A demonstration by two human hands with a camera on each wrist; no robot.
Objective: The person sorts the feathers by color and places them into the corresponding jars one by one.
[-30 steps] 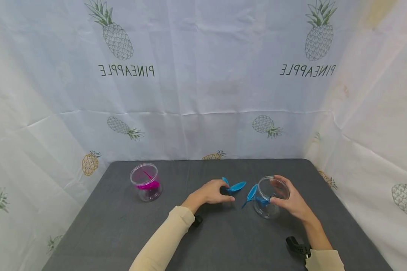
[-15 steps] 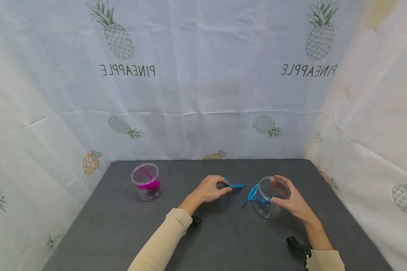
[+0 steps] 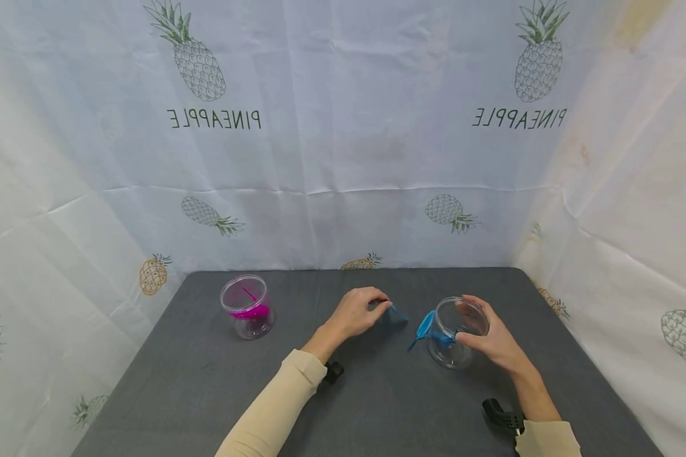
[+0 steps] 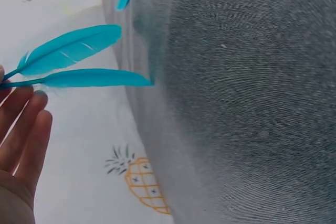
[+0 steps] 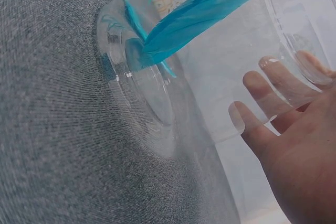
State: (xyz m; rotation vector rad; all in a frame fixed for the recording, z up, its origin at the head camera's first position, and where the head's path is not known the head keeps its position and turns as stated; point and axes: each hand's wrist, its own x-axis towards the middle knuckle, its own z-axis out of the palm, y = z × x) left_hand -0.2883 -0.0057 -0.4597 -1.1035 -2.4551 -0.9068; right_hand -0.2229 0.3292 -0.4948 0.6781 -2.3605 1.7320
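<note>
Two blue feathers [image 4: 79, 51] have their quills pinched between the thumb and fingers of my left hand [image 3: 357, 312]. In the head view the hand mostly hides these feathers [image 3: 399, 315]; their tips point down to the right near the table. My right hand [image 3: 494, 341] grips a clear jar [image 3: 451, 357] around its upper side, and the jar stands upright on the table. Another blue feather [image 3: 424, 327] lies beside the jar's left side. More blue [image 5: 205, 19] shows inside or through the jar wall; I cannot tell which.
A second clear jar [image 3: 253, 331] with a magenta feather [image 3: 254, 312] in it stands at the back left of the dark grey table [image 3: 206, 393]. White pineapple-print cloth [image 3: 343, 146] hangs behind and at both sides.
My left hand has closed its fingers on the blue feathers and lifted their quill ends, so the feathers tilt from lying on the table. The right hand and jar have stayed put.
</note>
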